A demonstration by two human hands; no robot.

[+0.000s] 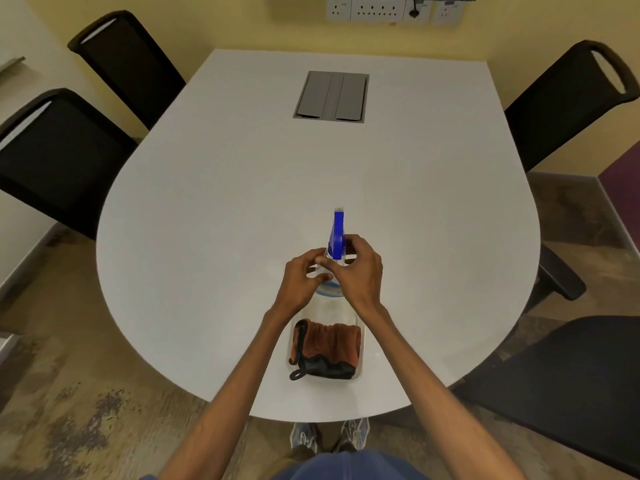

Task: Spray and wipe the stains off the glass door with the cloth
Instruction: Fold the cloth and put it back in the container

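A clear spray bottle with a blue trigger head (336, 233) stands upright in a clear tray (360, 374) on the white table (242, 202). My left hand (301, 278) and my right hand (360, 268) both wrap around the bottle's neck, just below the blue head. A brown and black cloth (327, 348) lies folded in the near half of the same tray, between my forearms. The bottle's lower body is mostly hidden by my hands. No glass door is in view.
Black chairs stand at the left (59, 157), back left (128, 64), back right (571, 102) and near right (571, 386). A grey cable hatch (331, 96) sits in the tabletop's far middle. Wall sockets (377, 10) line the far wall.
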